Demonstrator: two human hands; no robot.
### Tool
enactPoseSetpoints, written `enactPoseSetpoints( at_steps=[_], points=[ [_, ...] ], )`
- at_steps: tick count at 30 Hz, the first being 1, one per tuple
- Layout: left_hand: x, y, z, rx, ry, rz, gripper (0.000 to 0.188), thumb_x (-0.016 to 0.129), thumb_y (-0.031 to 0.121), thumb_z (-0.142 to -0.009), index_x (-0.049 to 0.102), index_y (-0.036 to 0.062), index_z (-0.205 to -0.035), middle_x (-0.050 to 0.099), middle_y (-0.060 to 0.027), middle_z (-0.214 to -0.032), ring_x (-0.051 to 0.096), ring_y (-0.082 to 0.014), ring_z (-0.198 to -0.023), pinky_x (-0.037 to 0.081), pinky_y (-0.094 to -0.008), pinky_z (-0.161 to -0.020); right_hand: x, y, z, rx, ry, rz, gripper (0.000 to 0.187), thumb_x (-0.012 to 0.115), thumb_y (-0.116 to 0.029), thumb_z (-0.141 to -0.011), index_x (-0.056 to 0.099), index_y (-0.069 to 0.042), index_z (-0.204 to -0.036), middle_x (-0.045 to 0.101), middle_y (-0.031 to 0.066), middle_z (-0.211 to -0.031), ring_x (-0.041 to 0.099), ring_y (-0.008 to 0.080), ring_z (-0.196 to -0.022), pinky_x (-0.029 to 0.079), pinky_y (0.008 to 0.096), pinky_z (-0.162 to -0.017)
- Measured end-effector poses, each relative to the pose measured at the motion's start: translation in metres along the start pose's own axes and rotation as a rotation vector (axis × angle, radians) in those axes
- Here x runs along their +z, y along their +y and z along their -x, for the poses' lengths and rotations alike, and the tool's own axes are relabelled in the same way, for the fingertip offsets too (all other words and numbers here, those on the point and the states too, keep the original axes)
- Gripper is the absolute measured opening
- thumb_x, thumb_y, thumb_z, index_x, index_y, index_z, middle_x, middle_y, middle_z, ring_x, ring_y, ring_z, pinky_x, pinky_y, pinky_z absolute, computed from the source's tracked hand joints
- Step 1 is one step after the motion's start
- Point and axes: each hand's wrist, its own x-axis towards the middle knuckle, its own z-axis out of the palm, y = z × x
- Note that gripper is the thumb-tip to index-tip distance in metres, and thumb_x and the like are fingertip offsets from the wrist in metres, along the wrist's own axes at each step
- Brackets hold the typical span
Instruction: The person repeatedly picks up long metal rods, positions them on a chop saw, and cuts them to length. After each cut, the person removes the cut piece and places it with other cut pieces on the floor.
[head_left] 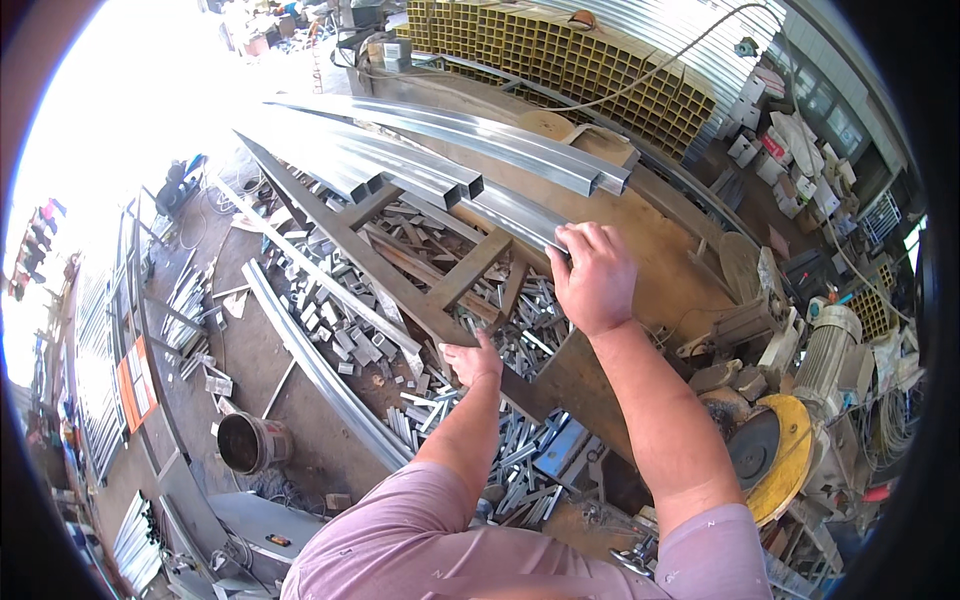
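Evidently smooth and bright, a long square metal tube (515, 213) slants from the centre of the frame toward the right hand (598, 275), its flat faces catching pale streaks of light. Its near end lies right at the right fingertips, which are bent over it with the thumb below, so that hand is grasping the tube.

Lower and to the left, the left hand (474, 362) rests on a dark, flat-faced steel beam (400, 287), apart from the tube; whether its fingers clench the edge or only lean there I cannot tell.

Just left of the held tube, more silvery tubes (410, 168) show hollow square ends, and 2 other tube ends jut out at upper centre over a brown, scuffed tabletop (680, 270). Beneath the beam, short angular metal offcuts (345, 315) are heaped, dull grey and jumbled.

At lower left stands a round, grimy bucket (256, 443). At lower right sit a ribbed grey motor (830, 348) and a curved yellow guard (795, 462). Across the top, stacked square tubes (560, 60) form a yellow-edged grid.
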Motion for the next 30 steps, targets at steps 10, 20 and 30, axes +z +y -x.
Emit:
enactPoseSetpoints(
  at_steps=[10,20,30],
  points=[
    [-0.114,0.061,-0.020,0.659,-0.045,-0.226,0.127,0.092,0.039,-0.079,0.012,-0.0035,-0.169,0.017,-0.0237,-0.177,0.018,-0.0370,-0.165,0.017,-0.0420,-0.136,0.034,0.018,0.068,0.074,-0.174,0.003,0.023,0.077,-0.019,-0.091,0.075,-0.008,-0.111,0.070,0.0056,-0.106,0.065,0.0289,-0.098,0.056,0.0407,-0.088],
    [-0.101,0.194,-0.069,1.656,-0.475,-1.114,0.063,0.080,0.008,-0.069,0.065,0.0093,-0.129,0.068,-0.0125,-0.133,0.060,-0.0326,-0.135,0.043,-0.0420,-0.121,0.092,0.008,0.160,0.110,-0.331,-0.045,0.027,0.079,-0.022,-0.092,0.073,-0.010,-0.115,0.061,0.0092,-0.114,0.061,0.0308,-0.108,0.053,0.0415,-0.096],
    [-0.076,0.133,-0.002,1.707,-0.506,-1.053,0.048,0.081,0.009,-0.064,0.069,0.0098,-0.110,0.072,-0.0113,-0.116,0.066,-0.0324,-0.123,0.049,-0.0425,-0.111,0.056,0.005,0.229,0.267,-0.332,-0.106,0.026,0.082,-0.017,-0.083,0.071,-0.005,-0.103,0.062,0.0130,-0.124,0.061,0.0356,-0.113,0.052,0.0456,-0.099]
  ],
)
